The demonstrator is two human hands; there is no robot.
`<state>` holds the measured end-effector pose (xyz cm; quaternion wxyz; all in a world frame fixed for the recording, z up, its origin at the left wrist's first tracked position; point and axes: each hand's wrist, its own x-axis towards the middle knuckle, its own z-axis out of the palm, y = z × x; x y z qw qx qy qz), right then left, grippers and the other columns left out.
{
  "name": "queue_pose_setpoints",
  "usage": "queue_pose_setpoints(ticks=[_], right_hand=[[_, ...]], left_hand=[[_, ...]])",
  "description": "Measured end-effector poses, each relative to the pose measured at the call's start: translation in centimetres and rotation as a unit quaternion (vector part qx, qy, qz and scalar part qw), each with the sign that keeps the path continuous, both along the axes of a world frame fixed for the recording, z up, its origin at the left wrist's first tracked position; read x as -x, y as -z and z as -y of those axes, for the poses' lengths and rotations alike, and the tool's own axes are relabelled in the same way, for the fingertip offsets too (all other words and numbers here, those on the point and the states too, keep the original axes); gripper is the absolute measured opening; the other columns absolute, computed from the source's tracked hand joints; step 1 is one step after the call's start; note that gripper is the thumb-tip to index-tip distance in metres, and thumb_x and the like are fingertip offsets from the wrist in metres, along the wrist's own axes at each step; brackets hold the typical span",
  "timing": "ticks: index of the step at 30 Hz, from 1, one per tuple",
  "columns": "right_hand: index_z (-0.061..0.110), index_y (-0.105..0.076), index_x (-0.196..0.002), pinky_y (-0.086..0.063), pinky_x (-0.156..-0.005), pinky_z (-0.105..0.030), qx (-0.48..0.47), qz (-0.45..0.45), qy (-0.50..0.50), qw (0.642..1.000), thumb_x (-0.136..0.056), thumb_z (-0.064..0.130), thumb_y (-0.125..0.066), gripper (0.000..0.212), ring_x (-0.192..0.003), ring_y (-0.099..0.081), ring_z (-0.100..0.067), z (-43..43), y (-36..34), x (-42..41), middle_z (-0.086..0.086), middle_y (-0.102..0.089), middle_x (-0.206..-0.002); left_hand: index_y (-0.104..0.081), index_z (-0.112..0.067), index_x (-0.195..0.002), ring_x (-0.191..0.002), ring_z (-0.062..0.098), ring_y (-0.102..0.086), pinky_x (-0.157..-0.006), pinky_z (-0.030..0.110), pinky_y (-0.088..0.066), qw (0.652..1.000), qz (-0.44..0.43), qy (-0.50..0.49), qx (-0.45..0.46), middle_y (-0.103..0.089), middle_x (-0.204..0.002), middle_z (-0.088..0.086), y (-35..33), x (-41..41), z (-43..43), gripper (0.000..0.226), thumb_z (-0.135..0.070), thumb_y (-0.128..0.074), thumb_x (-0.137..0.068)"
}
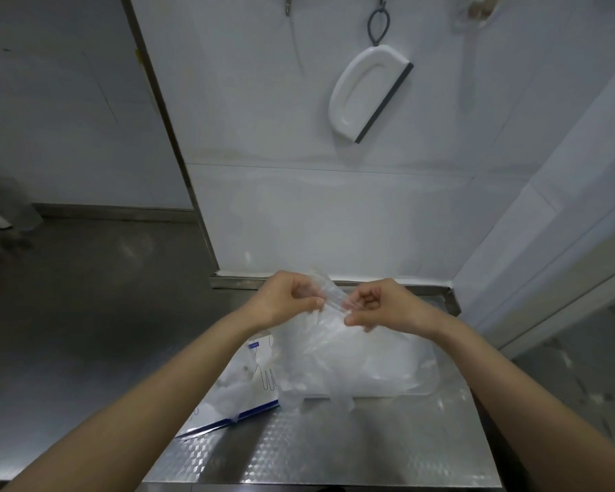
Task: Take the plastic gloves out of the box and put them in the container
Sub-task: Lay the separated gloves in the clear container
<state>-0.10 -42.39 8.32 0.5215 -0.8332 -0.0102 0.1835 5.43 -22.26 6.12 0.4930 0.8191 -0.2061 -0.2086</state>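
Both hands are raised above the far half of the bench (pixel 334 452). My left hand (pixel 287 300) and right hand (pixel 382 307) each pinch one end of a single plastic glove (pixel 329 299) with curled fingers. The film is bunched between them and the rest trails down toward the container.

The container (pixel 432 387), a pale translucent tray, sits toward the far right corner of the bench. It holds a loose heap of gloves, and some film spills over its near rim. The box (pixel 253 392), white with blue trim, lies open along the left edge, just beside the container, with more gloves showing in its mouth.

Handling, as I judge it:
- Near weightless, limp, no stiffness at all.
- The film looks slick and clingy, so sheets likely stick to each other and to skin.
- Easily stretched or torn if pulled hard between two hands.

Best hold is a light fingertip pinch at the cuff or at a gathered fold. Taking a bunch from the box mouth beats single sheets. I would release low inside the container, as a glove dropped from a height may drift or hang on the rim.
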Motion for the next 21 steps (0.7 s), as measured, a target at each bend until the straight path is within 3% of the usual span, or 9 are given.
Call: queue_pose_setpoints(ticks=[2,5,10,14,16,18,21], right_hand=[[0.013,-0.065,-0.078,-0.049,-0.052,-0.015,0.053,0.013,0.023,0.998,-0.075,0.002,-0.077,0.016,-0.053,-0.054,-0.001,1.1,0.0,-0.3,0.0,-0.06,-0.066],[0.023,-0.063,-0.071,-0.045,-0.056,-0.009,0.114,0.121,0.105,0.98,-0.071,0.006,-0.081,0.024,-0.054,-0.053,0.0,2.4,-0.6,-0.9,0.007,-0.06,-0.065],[0.019,-0.064,-0.078,-0.04,-0.063,-0.008,0.136,0.357,0.192,0.904,-0.077,0.0,-0.072,0.02,-0.07,-0.052,0.001,2.9,-3.3,-0.2,0.008,-0.061,-0.077],[0.01,-0.067,-0.082,-0.037,-0.068,-0.015,0.243,0.508,0.114,0.819,-0.08,-0.005,-0.058,0.018,-0.077,-0.048,-0.009,3.1,-3.0,1.8,0.001,-0.061,-0.08],[0.011,-0.067,-0.083,-0.039,-0.066,-0.02,0.282,0.504,0.067,0.814,-0.078,-0.003,-0.054,0.02,-0.08,-0.048,-0.013,2.9,-1.2,2.8,0.001,-0.061,-0.081],[0.015,-0.067,-0.087,-0.042,-0.062,-0.023,0.31,0.446,0.031,0.839,-0.073,-0.005,-0.061,0.025,-0.081,-0.049,-0.012,2.5,1.5,3.6,0.003,-0.062,-0.084],[0.019,-0.067,-0.094,-0.044,-0.06,-0.024,0.332,0.329,-0.036,0.883,-0.074,-0.004,-0.069,0.031,-0.086,-0.057,-0.014,2.3,5.4,4.2,0.004,-0.062,-0.092]], left_hand=[[-0.071,-0.022,-0.077,-0.071,0.011,-0.064,-0.079,0.033,-0.05,0.999,0.015,-0.018,-0.023,-0.072,-0.076,0.002,0.2,-0.4,0.2,0.011,-0.012,-0.072,-0.082],[-0.068,-0.029,-0.074,-0.071,0.01,-0.061,-0.078,0.03,-0.048,0.998,0.038,-0.05,0.008,-0.068,-0.071,-0.01,-0.8,-1.2,1.3,0.02,-0.012,-0.069,-0.084],[-0.058,-0.028,-0.073,-0.079,0.007,-0.061,-0.082,0.023,-0.048,0.973,0.168,-0.114,0.113,-0.064,-0.08,-0.014,-4.4,-1.1,3.1,0.026,-0.007,-0.065,-0.086],[-0.054,-0.025,-0.08,-0.097,0.003,-0.056,-0.091,0.018,-0.04,0.947,0.295,-0.034,0.12,-0.058,-0.097,-0.01,-3.9,0.3,2.4,0.015,-0.015,-0.062,-0.087],[-0.054,-0.025,-0.083,-0.102,0.004,-0.052,-0.094,0.021,-0.035,0.94,0.337,0.031,0.049,-0.056,-0.102,-0.01,-1.7,0.4,1.6,0.006,-0.027,-0.056,-0.088],[-0.056,-0.022,-0.083,-0.105,0.007,-0.048,-0.096,0.024,-0.029,0.93,0.359,0.074,-0.044,-0.056,-0.104,-0.009,0.9,0.5,0.5,0.013,-0.032,-0.052,-0.089],[-0.059,-0.02,-0.085,-0.111,0.013,-0.047,-0.103,0.027,-0.021,0.91,0.357,0.133,-0.167,-0.057,-0.107,-0.005,4.2,0.9,-0.1,0.005,-0.023,-0.062,-0.088]])
